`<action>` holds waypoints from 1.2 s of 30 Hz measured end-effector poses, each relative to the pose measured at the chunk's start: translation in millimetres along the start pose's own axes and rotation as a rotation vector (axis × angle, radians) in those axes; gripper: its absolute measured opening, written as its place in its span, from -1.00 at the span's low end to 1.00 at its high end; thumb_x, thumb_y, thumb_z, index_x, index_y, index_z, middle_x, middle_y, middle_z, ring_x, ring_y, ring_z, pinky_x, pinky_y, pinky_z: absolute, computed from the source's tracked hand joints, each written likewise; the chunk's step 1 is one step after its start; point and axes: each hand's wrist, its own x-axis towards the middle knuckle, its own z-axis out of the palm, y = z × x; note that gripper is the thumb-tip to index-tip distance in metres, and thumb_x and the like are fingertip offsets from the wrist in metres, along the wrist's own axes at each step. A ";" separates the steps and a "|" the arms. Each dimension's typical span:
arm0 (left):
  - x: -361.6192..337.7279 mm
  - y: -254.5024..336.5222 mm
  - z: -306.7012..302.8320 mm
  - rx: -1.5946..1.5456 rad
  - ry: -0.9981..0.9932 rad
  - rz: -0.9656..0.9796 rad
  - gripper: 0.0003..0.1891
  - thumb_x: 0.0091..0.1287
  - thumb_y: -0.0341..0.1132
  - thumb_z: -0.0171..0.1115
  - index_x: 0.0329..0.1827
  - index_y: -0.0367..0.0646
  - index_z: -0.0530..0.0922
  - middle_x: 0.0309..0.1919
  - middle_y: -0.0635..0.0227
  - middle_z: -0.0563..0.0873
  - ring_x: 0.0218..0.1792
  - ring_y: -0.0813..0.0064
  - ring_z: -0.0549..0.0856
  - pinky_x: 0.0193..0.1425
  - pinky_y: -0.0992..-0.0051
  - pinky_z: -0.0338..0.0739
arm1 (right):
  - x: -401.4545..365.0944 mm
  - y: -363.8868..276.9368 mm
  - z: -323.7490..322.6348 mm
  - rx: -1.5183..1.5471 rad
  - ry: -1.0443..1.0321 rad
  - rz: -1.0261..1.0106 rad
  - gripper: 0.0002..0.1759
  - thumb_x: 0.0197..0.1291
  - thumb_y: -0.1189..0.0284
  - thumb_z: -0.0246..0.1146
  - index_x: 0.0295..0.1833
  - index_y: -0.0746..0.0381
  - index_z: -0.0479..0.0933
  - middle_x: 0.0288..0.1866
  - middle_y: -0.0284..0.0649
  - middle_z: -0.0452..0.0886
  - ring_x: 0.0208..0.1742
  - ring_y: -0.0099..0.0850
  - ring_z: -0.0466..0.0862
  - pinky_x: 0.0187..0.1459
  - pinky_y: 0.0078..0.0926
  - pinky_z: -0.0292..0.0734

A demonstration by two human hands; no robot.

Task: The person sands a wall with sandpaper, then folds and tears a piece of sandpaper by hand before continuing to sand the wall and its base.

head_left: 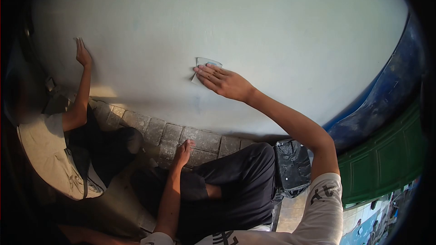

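A pale sheet point(208, 61), curled at its edges, lies between my right hand point(223, 82) and the upright whitish surface point(272, 41). The fingers of my right hand press the sheet flat, close together, and cover most of it. Lower down, my left hand point(183, 152) hangs above the paving blocks near my bent leg, its fingers loosely bent and partly apart. Nothing shows in my left hand, and it does not touch the surface.
At the left a person point(45, 149) sits with one hand point(83, 55) raised against the same surface. Grey paving blocks point(170, 134) run along its bottom edge. A black plastic-covered object point(290, 168) is beside my knee. Blue sheeting point(377, 104) and a green panel point(381, 154) stand at the right.
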 end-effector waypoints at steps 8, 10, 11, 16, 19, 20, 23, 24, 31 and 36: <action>0.0 -5.8 0.6 0.002 0.003 0.023 -0.44 0.65 0.03 -0.30 0.13 -0.27 0.56 -0.09 0.14 0.77 -0.14 0.22 0.76 -0.01 0.31 0.62 | 24.2 29.9 -22.4 -0.058 0.044 0.003 -0.51 0.32 0.47 0.09 0.35 0.36 0.37 0.56 -0.12 0.31 0.51 -0.32 0.39 0.55 -0.38 0.27; 0.1 -1.1 -1.3 -0.018 0.004 0.030 -0.45 0.65 0.03 -0.29 0.13 -0.26 0.56 -0.09 0.15 0.77 -0.14 0.22 0.76 -0.01 0.31 0.62 | 34.4 43.7 -41.9 -0.001 0.114 0.133 -0.53 0.35 0.46 0.08 0.34 0.35 0.39 0.55 -0.13 0.32 0.49 -0.32 0.42 0.54 -0.39 0.30; -1.6 0.4 -1.9 -0.017 0.009 0.019 -0.45 0.64 0.03 -0.28 0.13 -0.25 0.56 -0.09 0.15 0.77 -0.14 0.23 0.76 -0.02 0.31 0.62 | 36.5 43.3 -39.3 0.000 0.114 0.120 -0.53 0.35 0.46 0.08 0.34 0.35 0.39 0.55 -0.13 0.32 0.49 -0.32 0.42 0.54 -0.39 0.30; -2.7 4.7 -5.4 -0.005 0.008 0.065 -0.45 0.64 0.03 -0.27 0.12 -0.26 0.56 -0.08 0.14 0.77 -0.14 0.23 0.76 -0.02 0.31 0.62 | 38.3 49.4 -43.4 -0.050 0.106 0.111 -0.53 0.35 0.47 0.08 0.35 0.34 0.39 0.55 -0.14 0.33 0.50 -0.32 0.40 0.54 -0.38 0.29; -1.8 7.3 -1.1 -0.010 0.020 0.013 -0.46 0.64 0.02 -0.27 0.12 -0.26 0.57 -0.07 0.14 0.77 -0.14 0.22 0.77 -0.02 0.31 0.63 | 39.9 49.7 -44.6 -0.051 0.127 0.192 -0.54 0.35 0.46 0.09 0.34 0.33 0.40 0.55 -0.19 0.33 0.51 -0.33 0.40 0.54 -0.37 0.29; -3.0 7.1 -0.6 -0.033 0.024 0.025 -0.46 0.64 0.01 -0.26 0.12 -0.26 0.57 -0.07 0.14 0.77 -0.14 0.22 0.77 -0.02 0.31 0.63 | 35.4 48.7 -36.8 -0.058 0.096 0.125 -0.53 0.35 0.46 0.09 0.34 0.34 0.39 0.55 -0.18 0.33 0.52 -0.32 0.39 0.55 -0.35 0.27; -3.4 -1.1 -5.2 -0.004 0.001 0.043 -0.46 0.65 0.01 -0.26 0.12 -0.26 0.57 -0.07 0.14 0.78 -0.13 0.21 0.78 -0.02 0.31 0.64 | 36.0 58.6 -49.6 -0.082 0.095 0.086 -0.53 0.34 0.47 0.08 0.34 0.36 0.39 0.54 -0.12 0.33 0.53 -0.30 0.37 0.56 -0.31 0.25; -2.6 -1.8 -0.3 0.016 -0.004 0.027 -0.46 0.65 0.00 -0.27 0.11 -0.27 0.58 -0.07 0.14 0.78 -0.12 0.21 0.78 -0.02 0.32 0.64 | 37.7 59.4 -56.4 -0.063 0.135 0.150 -0.54 0.35 0.47 0.08 0.34 0.37 0.39 0.54 -0.11 0.33 0.52 -0.29 0.38 0.56 -0.32 0.26; -7.1 5.0 -1.0 0.037 -0.079 0.005 -0.49 0.65 -0.03 -0.23 0.15 -0.25 0.59 -0.06 0.19 0.78 -0.13 0.26 0.78 0.00 0.32 0.64 | 34.7 66.1 -56.5 -0.021 0.152 0.132 -0.56 0.35 0.44 0.08 0.31 0.34 0.42 0.54 -0.15 0.34 0.50 -0.34 0.41 0.56 -0.36 0.26; -4.9 -0.7 -1.7 0.084 -0.093 -0.003 -0.50 0.64 -0.03 -0.21 0.13 -0.23 0.61 -0.07 0.23 0.79 -0.16 0.30 0.78 -0.01 0.34 0.63 | 26.4 71.1 -57.6 -0.094 0.106 -0.001 -0.55 0.35 0.45 0.08 0.31 0.34 0.41 0.53 -0.17 0.36 0.51 -0.35 0.40 0.58 -0.35 0.23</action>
